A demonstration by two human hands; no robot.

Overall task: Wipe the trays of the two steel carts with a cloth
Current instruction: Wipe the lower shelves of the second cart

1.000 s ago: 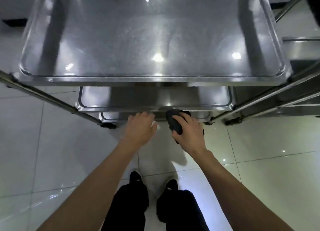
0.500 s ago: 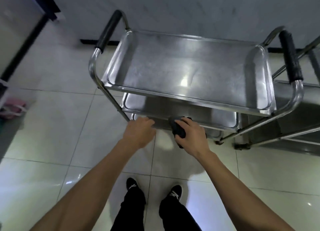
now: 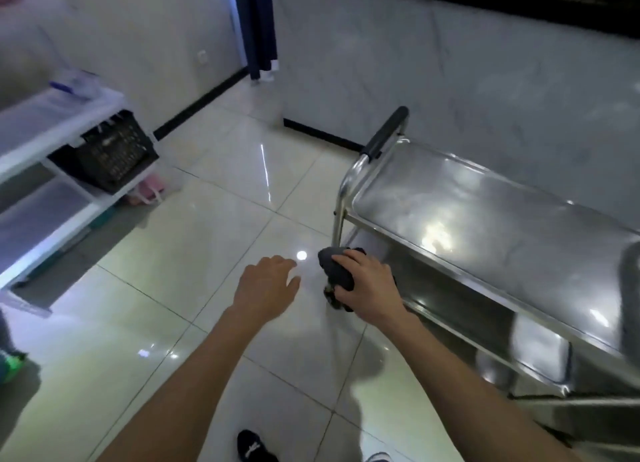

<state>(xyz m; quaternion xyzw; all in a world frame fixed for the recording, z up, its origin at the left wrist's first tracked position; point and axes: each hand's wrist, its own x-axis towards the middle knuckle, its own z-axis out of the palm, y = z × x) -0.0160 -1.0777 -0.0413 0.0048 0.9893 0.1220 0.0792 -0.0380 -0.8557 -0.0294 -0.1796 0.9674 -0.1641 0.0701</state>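
Note:
A steel cart stands at the right, its top tray (image 3: 485, 219) shiny and bare, with a black-padded handle (image 3: 386, 134) at its near-left end. A lower tray (image 3: 446, 309) shows beneath it. My right hand (image 3: 367, 281) grips a bunched dark cloth (image 3: 334, 271) beside the cart's left front post, at the height of the lower tray. My left hand (image 3: 266, 283) hovers over the floor to the left of the cloth, fingers relaxed and holding nothing. A second cart is not clearly visible.
White shelving (image 3: 52, 170) with a black crate (image 3: 110, 153) stands at the left. A grey marble wall (image 3: 450, 66) runs behind the cart. A dark curtain (image 3: 258, 25) hangs at the back. Glossy tiled floor (image 3: 194, 219) lies between shelving and cart.
The view has swung left, so the cart now sits at the right instead of straight ahead. Both hands have come away from the lower trays; the right still holds the cloth.

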